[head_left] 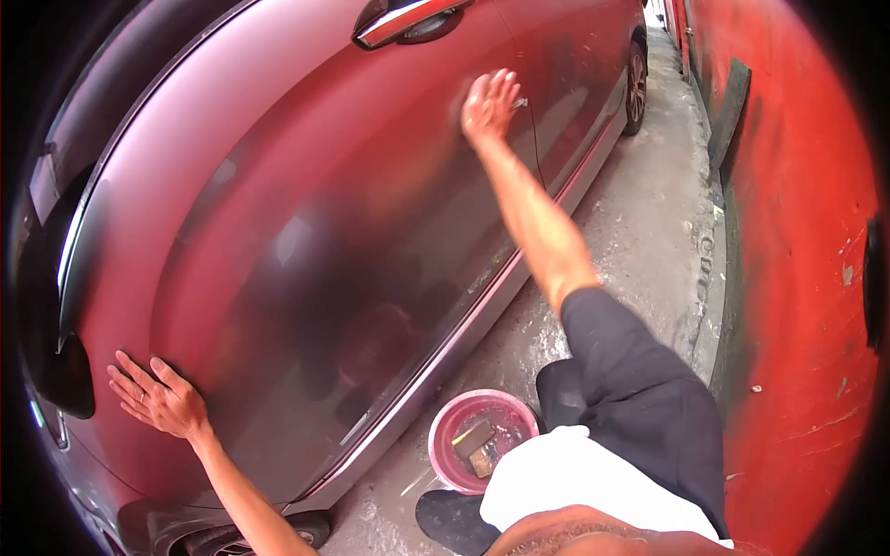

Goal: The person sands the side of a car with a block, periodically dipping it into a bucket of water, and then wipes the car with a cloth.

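Observation:
A dark red car door point(371, 185) with a dull surface fills the middle of the view. My left hand point(162, 398) lies flat near the front end of the door, fingers spread, a ring on one finger. Farther along, close to the door's rear edge, my right hand point(491, 104) is laid on the panel with its fingers stretched out. A small pale spot shows beside that hand; its palm is hidden. The door handle point(413, 23) sits above and to the left of my right hand.
On the concrete floor point(640, 195) by my feet stands a pink basin point(438, 445) with a block point(473, 440) and other small pieces inside. A red wall point(797, 278) runs along the right, with a dark board point(730, 116) against it. The side mirror point(69, 371) juts out at left.

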The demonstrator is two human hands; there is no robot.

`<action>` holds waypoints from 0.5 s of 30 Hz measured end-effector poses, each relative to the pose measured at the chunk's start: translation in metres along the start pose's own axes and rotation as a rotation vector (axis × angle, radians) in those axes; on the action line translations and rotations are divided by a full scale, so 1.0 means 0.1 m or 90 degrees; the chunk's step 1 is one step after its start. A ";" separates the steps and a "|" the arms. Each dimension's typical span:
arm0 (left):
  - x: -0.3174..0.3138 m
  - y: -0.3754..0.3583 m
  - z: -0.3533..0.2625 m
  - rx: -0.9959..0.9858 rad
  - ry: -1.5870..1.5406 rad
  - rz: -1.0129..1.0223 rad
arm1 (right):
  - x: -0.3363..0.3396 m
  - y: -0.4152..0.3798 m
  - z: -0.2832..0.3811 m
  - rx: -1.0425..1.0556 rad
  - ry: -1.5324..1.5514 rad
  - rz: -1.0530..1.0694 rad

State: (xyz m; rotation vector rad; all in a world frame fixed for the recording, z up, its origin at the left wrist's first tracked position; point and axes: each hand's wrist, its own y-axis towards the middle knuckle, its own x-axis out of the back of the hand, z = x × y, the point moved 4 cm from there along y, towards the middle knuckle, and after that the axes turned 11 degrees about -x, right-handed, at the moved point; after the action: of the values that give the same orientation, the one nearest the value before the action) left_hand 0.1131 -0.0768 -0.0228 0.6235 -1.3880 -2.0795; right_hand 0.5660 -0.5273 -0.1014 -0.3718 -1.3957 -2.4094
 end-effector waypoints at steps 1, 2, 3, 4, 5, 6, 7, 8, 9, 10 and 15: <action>0.00 -0.01 0.01 0.005 0.000 -0.002 | 0.20 -0.26 0.27 -0.119 0.468 -0.012; -0.02 -0.02 0.01 -0.004 0.003 0.001 | 0.52 -0.72 0.55 0.086 0.588 -0.209; -0.02 -0.01 0.01 -0.019 0.008 0.005 | 1.07 -1.15 0.81 0.162 0.394 -0.035; 0.01 -0.01 0.02 -0.021 0.011 0.008 | 1.63 -1.62 1.06 0.273 0.210 0.120; 0.02 -0.01 0.02 -0.028 0.001 0.015 | 1.49 -1.70 1.03 0.274 0.212 0.125; 0.01 -0.01 0.03 -0.039 -0.012 0.021 | 1.42 -1.85 1.00 0.415 0.391 0.036; 0.00 -0.02 0.05 -0.066 -0.002 0.017 | 1.35 -2.00 0.94 0.555 0.569 -0.063; -0.01 0.00 0.04 -0.066 -0.002 0.017 | 1.32 -1.53 0.71 0.456 0.490 0.071; 0.00 0.01 0.03 -0.065 -0.002 0.020 | 1.15 -1.08 0.47 0.323 0.440 0.121; 0.01 -0.01 0.02 -0.060 0.000 0.023 | 0.83 -0.69 0.20 0.233 0.506 0.055; 0.03 0.01 0.01 -0.055 0.003 0.029 | -1.01 0.83 -0.69 -0.105 0.282 0.046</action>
State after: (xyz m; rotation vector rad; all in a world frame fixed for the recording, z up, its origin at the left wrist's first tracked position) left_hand 0.1109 -0.0785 -0.0217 0.5567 -1.2895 -2.0886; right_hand 0.6881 -0.6111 -0.1085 0.0726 -0.9775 -2.3621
